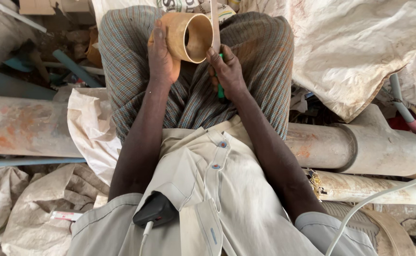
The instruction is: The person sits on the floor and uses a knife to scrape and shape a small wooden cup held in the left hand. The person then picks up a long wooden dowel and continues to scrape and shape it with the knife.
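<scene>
The left hand (163,54) wraps around a tan pipe piece (191,35) held far over the lap. The right hand (227,71) grips a green-handled tool (220,87). Big dusty pipes (364,147) and white sacks (355,47) lie all around.

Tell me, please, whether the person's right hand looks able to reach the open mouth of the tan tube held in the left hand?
Probably yes. The right hand sits just beside the tan tube, its open end facing it with nothing between. However, its fingers are closed on a green-handled tool.
</scene>
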